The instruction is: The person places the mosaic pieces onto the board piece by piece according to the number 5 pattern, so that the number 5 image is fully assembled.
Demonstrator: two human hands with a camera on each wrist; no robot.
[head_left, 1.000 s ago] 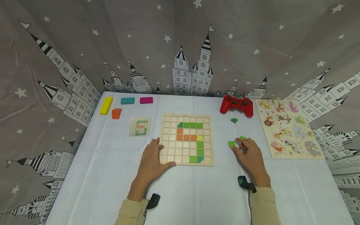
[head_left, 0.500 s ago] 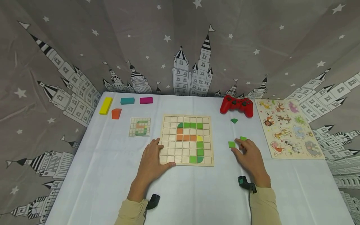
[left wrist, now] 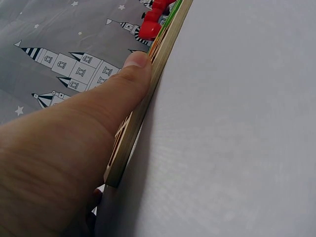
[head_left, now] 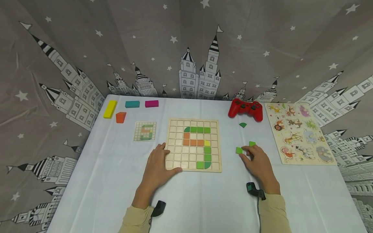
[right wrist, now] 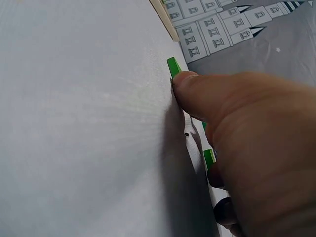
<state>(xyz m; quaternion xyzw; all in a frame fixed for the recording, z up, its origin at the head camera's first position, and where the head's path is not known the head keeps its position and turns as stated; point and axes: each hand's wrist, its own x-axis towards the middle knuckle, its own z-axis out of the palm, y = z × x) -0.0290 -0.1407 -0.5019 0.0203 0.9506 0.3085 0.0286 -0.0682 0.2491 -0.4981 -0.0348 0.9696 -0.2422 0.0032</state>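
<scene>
My left hand (head_left: 158, 166) rests at the near left corner of a wooden grid board (head_left: 177, 158), fingers along its left side and thumb on its front edge. Coloured tiles on the board form a figure like a 5. In the left wrist view the thumb (left wrist: 129, 81) lies against the board's edge (left wrist: 133, 129). To the right of the board, my right hand (head_left: 258, 163) pinches a green square tile (head_left: 239, 150) between thumb and forefinger. The right wrist view shows this tile (right wrist: 173, 66) tilted at the thumb tip. Behind the fingers lies another green square tile (head_left: 252, 143).
A small pattern card (head_left: 144, 131) lies left of the board. Yellow (head_left: 109, 109), teal (head_left: 132, 104), magenta (head_left: 151, 103) and orange (head_left: 120, 117) blocks sit at the back left. Back right are a red game controller (head_left: 245, 110), a green quarter-round tile (head_left: 243, 125) and an animal puzzle (head_left: 300, 136).
The green square tile near my right fingertips has turned and shifted slightly to the left, now pinched. My right hand has moved slightly left with it. The left hand stays put.
</scene>
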